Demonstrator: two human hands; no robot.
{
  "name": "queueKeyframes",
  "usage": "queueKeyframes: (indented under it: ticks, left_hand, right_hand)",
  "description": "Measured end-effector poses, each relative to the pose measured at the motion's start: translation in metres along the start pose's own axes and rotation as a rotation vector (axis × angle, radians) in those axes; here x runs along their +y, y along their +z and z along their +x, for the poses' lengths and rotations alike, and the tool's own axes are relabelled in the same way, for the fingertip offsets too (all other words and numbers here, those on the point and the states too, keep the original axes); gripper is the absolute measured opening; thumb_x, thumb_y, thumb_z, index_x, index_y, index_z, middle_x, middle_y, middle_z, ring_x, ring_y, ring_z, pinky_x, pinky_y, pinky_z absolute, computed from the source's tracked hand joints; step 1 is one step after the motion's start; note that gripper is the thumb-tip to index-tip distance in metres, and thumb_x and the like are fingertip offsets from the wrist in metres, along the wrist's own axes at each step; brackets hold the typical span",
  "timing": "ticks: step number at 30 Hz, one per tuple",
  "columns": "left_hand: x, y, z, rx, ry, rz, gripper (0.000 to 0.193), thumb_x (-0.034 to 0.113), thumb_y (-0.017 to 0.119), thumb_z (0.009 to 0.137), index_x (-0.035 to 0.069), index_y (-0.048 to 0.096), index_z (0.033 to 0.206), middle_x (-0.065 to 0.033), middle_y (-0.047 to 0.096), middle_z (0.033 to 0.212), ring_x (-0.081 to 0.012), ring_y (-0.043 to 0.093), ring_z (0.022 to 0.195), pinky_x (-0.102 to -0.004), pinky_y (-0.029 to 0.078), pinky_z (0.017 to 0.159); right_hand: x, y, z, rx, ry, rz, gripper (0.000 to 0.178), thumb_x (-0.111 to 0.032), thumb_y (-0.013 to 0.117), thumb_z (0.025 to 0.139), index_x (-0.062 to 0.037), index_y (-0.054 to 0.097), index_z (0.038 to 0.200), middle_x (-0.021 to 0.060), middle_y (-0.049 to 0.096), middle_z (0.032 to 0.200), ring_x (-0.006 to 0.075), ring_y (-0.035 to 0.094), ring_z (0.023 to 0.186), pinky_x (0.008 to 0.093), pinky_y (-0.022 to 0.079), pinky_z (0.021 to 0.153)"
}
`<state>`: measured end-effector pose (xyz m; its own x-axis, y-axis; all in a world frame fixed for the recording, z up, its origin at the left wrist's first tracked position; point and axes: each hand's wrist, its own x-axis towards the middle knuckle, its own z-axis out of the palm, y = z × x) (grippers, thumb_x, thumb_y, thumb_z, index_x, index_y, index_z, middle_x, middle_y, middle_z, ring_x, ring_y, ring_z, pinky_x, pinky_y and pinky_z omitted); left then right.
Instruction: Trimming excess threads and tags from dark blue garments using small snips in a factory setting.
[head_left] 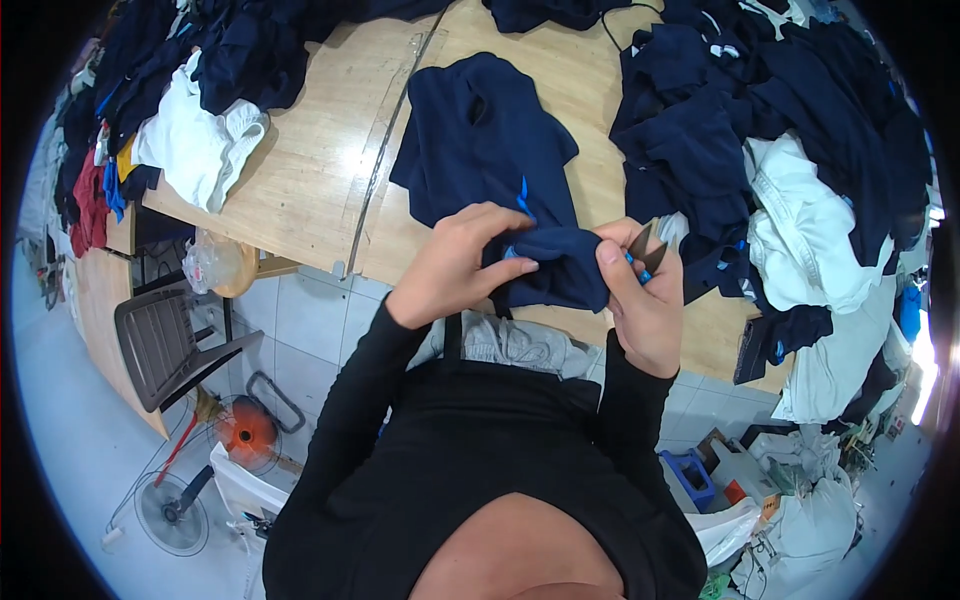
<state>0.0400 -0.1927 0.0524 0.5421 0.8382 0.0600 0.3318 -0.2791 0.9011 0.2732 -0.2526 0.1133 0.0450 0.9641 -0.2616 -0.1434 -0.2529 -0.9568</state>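
A navy blue garment [485, 130] lies spread on the wooden table in front of me, its near edge lifted and folded. My left hand [455, 258] is closed on that folded edge, thumb and fingers pinching the cloth. My right hand [645, 310] grips the other end of the fold between thumb and fingers. It also holds a pair of thread snips [652, 250] with dark pointed blades and blue parts, pointing away from me. A thin bright blue strip [524, 192] sticks up beside my left fingertips. The palm side of the fold is hidden.
Navy garments [690, 110] pile up at the right, with white cloth [800, 225] hanging off the table edge. More navy clothes [250, 50] and a white garment [195, 140] sit at far left. Below left are a brown chair [160, 335] and a fan [172, 512].
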Motion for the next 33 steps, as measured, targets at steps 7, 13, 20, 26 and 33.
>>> queueKeyframes:
  ticks: [7,13,20,26,33]
  left_hand:
    - [0.004,-0.001,0.005,-0.37,-0.055,-0.486,0.026,0.012,0.088,0.093,0.004,0.065,0.099,-0.0004,0.064,0.087,-0.009,0.059,0.084,-0.0268,0.049,0.079]
    - [0.003,0.025,0.009,-0.473,-0.26,-0.679,0.017,0.012,0.079,0.102,0.002,0.065,0.099,0.0018,0.065,0.081,-0.0061,0.059,0.075,-0.0239,0.048,0.07]
    - [0.007,0.037,0.004,-0.009,-0.138,-0.495,0.024,0.016,0.08,0.101,0.001,0.064,0.091,0.0005,0.059,0.076,-0.0075,0.051,0.072,-0.028,0.045,0.065]
    - [0.021,0.011,-0.01,-0.349,-0.003,-0.954,0.01,0.009,0.076,0.104,0.0,0.077,0.106,-0.0014,0.071,0.097,-0.0069,0.063,0.086,-0.0251,0.051,0.076]
    - [0.025,0.02,0.014,0.188,-0.337,-1.326,0.022,0.009,0.064,0.111,0.0,0.071,0.13,-0.0118,0.077,0.123,-0.0199,0.075,0.114,-0.0399,0.063,0.102]
  right_hand:
    - [0.01,-0.024,-0.006,0.164,-0.142,-0.097,0.015,-0.014,0.068,0.109,0.0007,0.072,0.105,-0.0065,0.058,0.085,0.0033,0.047,0.079,0.0232,0.034,0.071]
    - [-0.003,-0.002,0.008,0.106,-0.164,-0.327,0.018,-0.014,0.066,0.11,0.0025,0.072,0.114,-0.0015,0.069,0.096,0.0046,0.057,0.089,0.0233,0.046,0.079]
    - [-0.008,-0.005,0.002,0.001,-0.146,-0.268,0.018,-0.014,0.064,0.11,0.0022,0.072,0.112,-0.0001,0.07,0.092,0.0052,0.06,0.088,0.0225,0.047,0.078]
    - [0.014,-0.004,0.025,0.198,-0.232,-0.347,0.023,-0.015,0.06,0.112,0.0019,0.075,0.116,0.0025,0.07,0.092,0.0072,0.063,0.088,0.0246,0.05,0.078]
    - [0.015,-0.029,0.0,0.32,-0.189,-0.144,0.039,-0.03,0.054,0.118,0.0006,0.068,0.137,-0.004,0.054,0.08,0.0029,0.046,0.064,0.0211,0.036,0.058]
